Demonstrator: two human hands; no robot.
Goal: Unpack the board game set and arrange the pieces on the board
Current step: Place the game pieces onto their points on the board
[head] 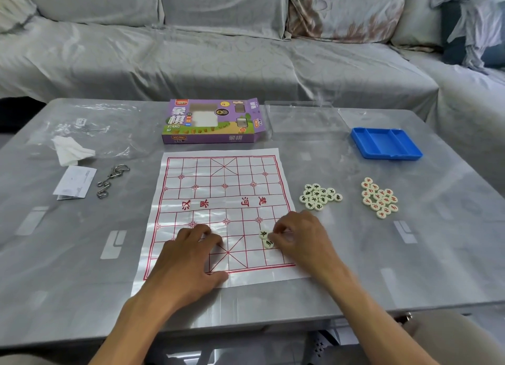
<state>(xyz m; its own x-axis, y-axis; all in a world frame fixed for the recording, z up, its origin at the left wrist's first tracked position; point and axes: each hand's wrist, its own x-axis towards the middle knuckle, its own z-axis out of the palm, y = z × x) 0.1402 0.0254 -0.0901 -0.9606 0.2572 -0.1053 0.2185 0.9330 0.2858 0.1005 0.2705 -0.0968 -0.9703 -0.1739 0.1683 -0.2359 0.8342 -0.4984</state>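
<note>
The right hand [300, 236] is pinching a piece [264, 234] on the board [218, 200], near its right corner. The left hand [191, 252] is resting on the board, fingers loosely curled, gripping nothing.

You see a glossy, crinkled plastic-looking board sheet [222, 200], smooth cream discs [320, 196], a matt blue plastic tray [386, 143], a printed cardboard box [211, 121], bent metal wire puzzles [112, 181] and a shiny grey tabletop [355, 255].

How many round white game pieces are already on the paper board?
2 round white game pieces: one and another, touching, at the right hand's fingertips; others may be hidden.
</note>
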